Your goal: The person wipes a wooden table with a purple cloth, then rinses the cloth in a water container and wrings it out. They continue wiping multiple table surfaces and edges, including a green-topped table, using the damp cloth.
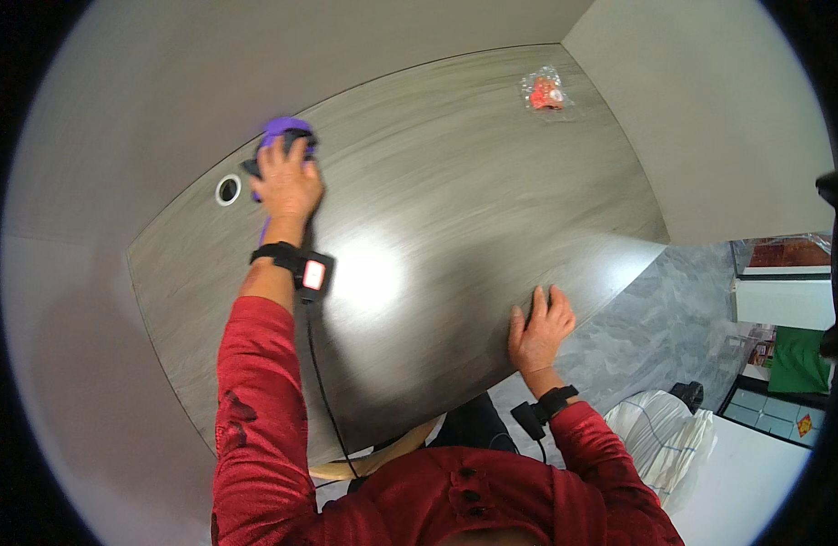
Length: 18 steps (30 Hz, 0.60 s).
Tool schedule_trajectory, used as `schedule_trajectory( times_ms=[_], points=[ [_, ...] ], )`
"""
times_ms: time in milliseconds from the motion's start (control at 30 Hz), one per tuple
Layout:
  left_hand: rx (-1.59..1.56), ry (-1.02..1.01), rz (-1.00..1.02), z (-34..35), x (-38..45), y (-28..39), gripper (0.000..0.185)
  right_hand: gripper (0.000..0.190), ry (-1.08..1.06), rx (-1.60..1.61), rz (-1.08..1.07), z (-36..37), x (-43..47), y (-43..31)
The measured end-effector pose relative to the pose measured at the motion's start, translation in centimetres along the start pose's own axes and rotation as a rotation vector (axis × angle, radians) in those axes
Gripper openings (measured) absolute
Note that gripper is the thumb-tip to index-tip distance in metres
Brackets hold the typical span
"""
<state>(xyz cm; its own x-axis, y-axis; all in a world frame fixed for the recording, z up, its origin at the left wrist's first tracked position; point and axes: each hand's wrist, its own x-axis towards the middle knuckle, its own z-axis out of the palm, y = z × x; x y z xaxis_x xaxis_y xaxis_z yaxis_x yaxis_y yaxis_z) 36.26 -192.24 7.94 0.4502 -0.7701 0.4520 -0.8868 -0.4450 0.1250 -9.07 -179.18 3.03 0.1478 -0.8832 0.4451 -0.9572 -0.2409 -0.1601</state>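
Observation:
My left hand [286,188] is spread over a purple and black object [289,128] at the back edge of the wood-grain desktop [446,170]. Its fingers bend over the black part, and the hand hides most of it, so its exact kind cannot be told. A thin purple strip shows beside the wrist. My right hand [542,331] rests on the desktop near its front right edge, fingers apart, with nothing in it. Each wrist wears a black strap with a small black box and a cable.
Left of my left hand is a white-rimmed cable hole [228,190]. A clear plastic packet with red contents [547,93] lies in the far right corner. Grey panels [705,123] wall the desktop. A white woven sack [658,437] stands on the grey floor at right.

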Motion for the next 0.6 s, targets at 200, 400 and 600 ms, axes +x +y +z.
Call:
schedule_trajectory(
  times_ms=[200,400,600],
  points=[
    [-0.236,-0.061,0.445,-1.3,-7.1,14.7,0.048,0.058,-0.080,0.112,0.057,0.2,-1.9,-4.5],
    [-0.496,-0.155,0.640,-4.2,-14.7,18.0,0.050,0.053,-0.091,0.292,-0.058,-0.3,0.5,-5.8],
    [-0.193,-0.051,0.270,-2.2,-11.2,10.5,0.047,0.038,0.040,0.679,-0.115,-1.5,3.3,-0.6]
  ],
)
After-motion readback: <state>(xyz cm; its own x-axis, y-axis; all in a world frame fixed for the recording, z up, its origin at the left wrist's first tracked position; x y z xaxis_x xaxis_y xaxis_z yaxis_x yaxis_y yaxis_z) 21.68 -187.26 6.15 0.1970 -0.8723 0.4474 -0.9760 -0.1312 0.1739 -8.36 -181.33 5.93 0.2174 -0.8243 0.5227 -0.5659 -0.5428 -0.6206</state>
